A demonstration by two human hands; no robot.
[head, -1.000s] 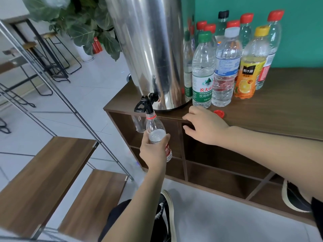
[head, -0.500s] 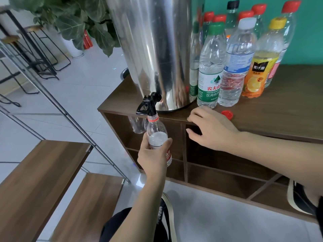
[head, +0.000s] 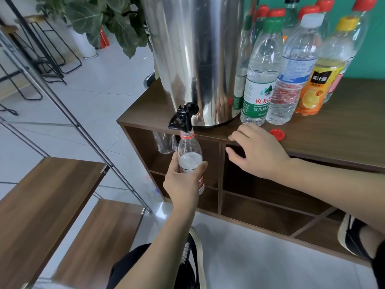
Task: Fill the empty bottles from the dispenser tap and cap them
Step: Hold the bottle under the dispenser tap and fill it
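Upright, clear ribbed bottle (seemingly plastic) under glossy black tap.

We extend our left hand forward, forearm raised, fingers and thumb wrapped in a grip; our right hand reaches in from the right, palm down, fingers relaxed and spread.

Café-like room: bar stools, steel dispenser, potted plant.

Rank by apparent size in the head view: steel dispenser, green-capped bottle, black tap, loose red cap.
1. Steel dispenser, largest by far.
2. Green-capped bottle.
3. Black tap.
4. Loose red cap, smallest.
All stand at similar depth, so the order seems safe.
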